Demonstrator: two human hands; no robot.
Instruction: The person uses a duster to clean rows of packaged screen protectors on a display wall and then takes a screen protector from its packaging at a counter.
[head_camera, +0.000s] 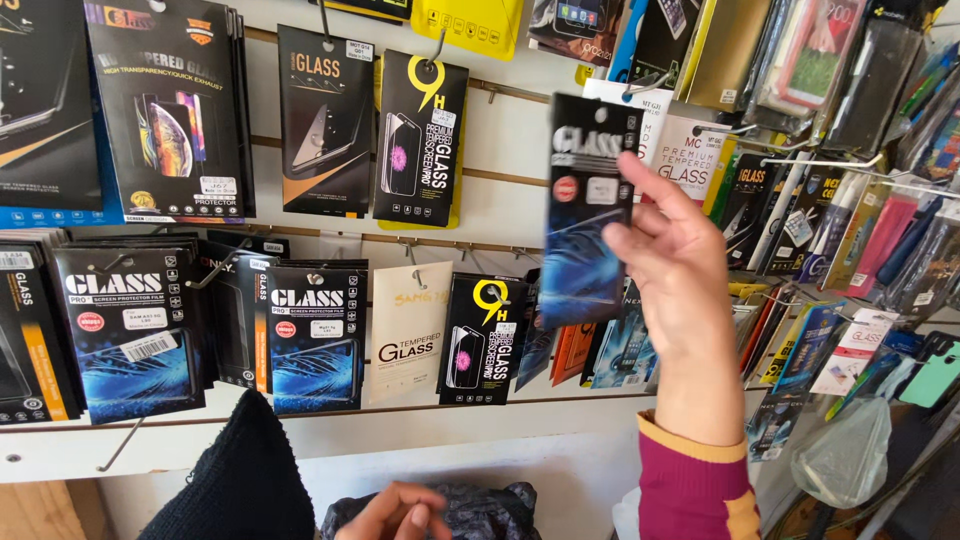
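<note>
My right hand (672, 262), in a maroon sleeve with a yellow cuff, is raised in front of a wall display. It pinches a flat black and blue screen protector package (587, 205) by its right edge, holding it upright. At the bottom edge my left hand (398, 512), in a black sleeve, sits low with curled fingers. It rests against a dark grey patterned fabric thing (492, 508). The frame cuts off part of this hand, so its grip is hidden.
Metal pegs on the white wall panel (520, 140) carry many hanging packages: black and blue ones (130, 340) at left, a white one (410, 335), black and yellow ones (425, 140). Coloured phone cases (885, 235) crowd the right. A clear plastic bag (848, 455) hangs at lower right.
</note>
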